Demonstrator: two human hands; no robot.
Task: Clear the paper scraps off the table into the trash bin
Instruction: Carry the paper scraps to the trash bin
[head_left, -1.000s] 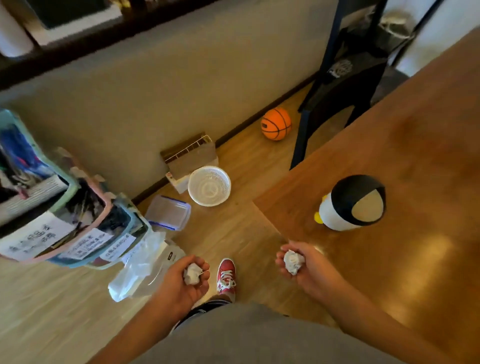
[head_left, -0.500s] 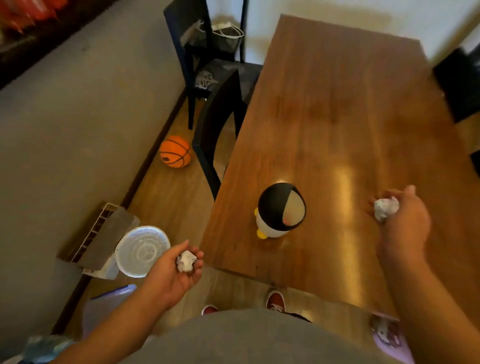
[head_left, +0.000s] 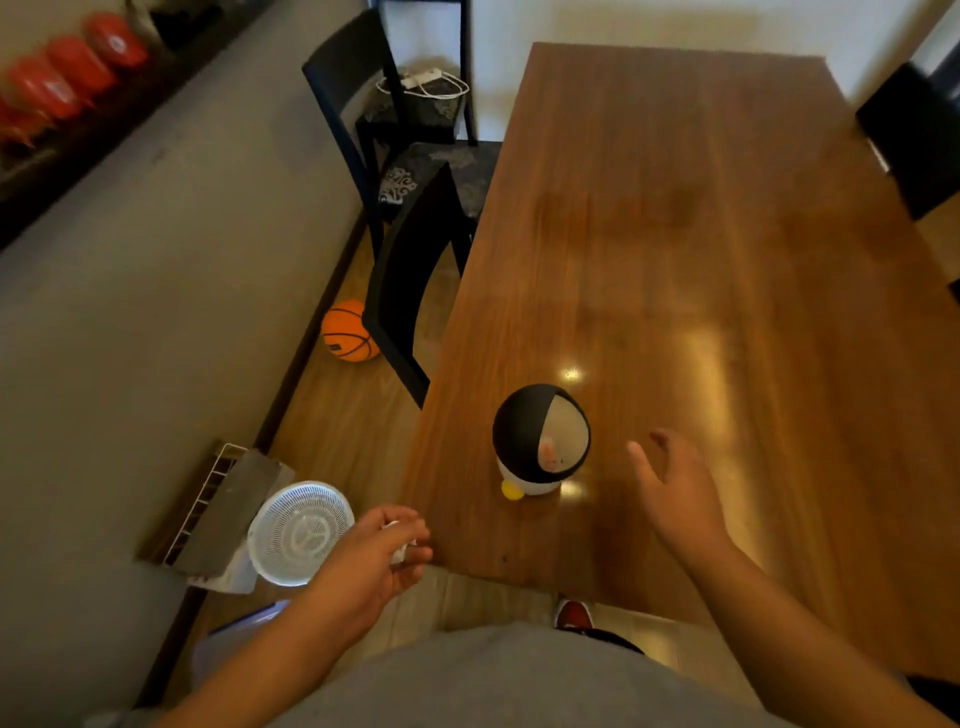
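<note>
My left hand (head_left: 371, 558) is curled around a small crumpled paper scrap (head_left: 400, 545), only a sliver of white showing between my thumb and fingertips; it hangs off the near corner of the table (head_left: 701, 260), just to the outside of the edge. My right hand (head_left: 675, 491) is spread wide and holds nothing, fingers fanned above the wood. Just beyond and inward of those open fingers stands the penguin-shaped trash bin (head_left: 540, 439), its round dark lid tipped so a pale flap faces me, with something pale pink and white showing at the opening; I cannot say for sure what it is. I judge the scrap to be near weightless, soft and springy, with nothing fragile about it, so a light pinch across the wad is enough; squeezing harder only packs it smaller, which would help it through that flap. The risk is it bouncing off the lid rather than dropping in. No other scraps show on the tabletop.
</note>
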